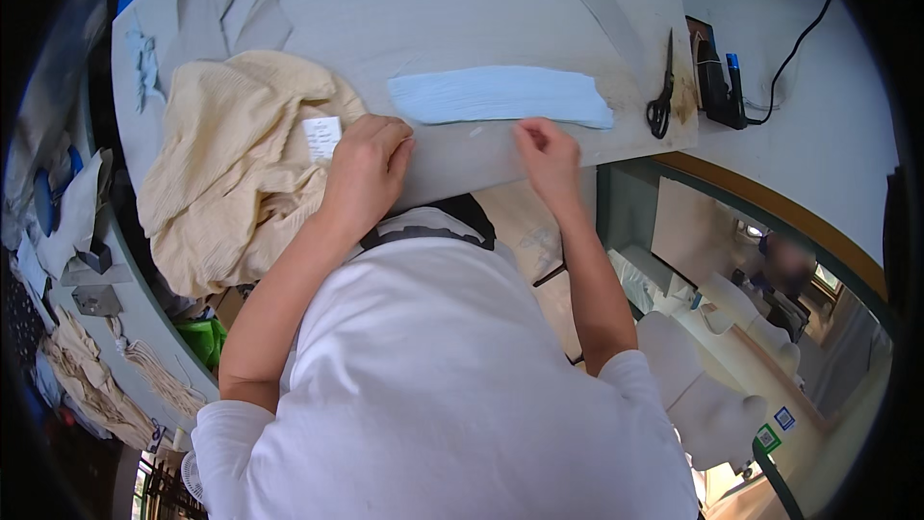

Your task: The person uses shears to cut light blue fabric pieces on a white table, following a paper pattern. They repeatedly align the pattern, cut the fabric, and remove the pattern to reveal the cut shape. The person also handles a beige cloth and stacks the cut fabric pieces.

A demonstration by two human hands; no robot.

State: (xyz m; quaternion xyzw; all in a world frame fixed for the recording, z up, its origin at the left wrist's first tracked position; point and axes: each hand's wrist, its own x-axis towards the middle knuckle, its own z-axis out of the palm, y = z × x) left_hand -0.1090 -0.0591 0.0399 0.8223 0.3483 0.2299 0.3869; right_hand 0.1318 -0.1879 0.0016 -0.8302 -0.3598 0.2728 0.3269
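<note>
A pale blue pleated fabric strip [496,94] lies across the grey-white table in front of me. My right hand [551,159] is closed just below the strip's near edge, thumb and fingers curled together. I cannot make out what they hold, if anything. My left hand [366,169] is closed too, its fingertips pressed together toward the right, and whatever is in them is hidden. Beside it on the left lies a crumpled cream crinkled garment [226,159] that hangs over the table's front edge. A white printed label [322,138] shows on the garment next to my left hand.
Black scissors [661,96] lie near the table's right edge. Past them stand a black holder [717,87] and a blue pen [734,82]. Grey paper pieces [231,10] lie at the back left, with a blue scrap [142,63] nearby. A mirror [760,299] stands at the right.
</note>
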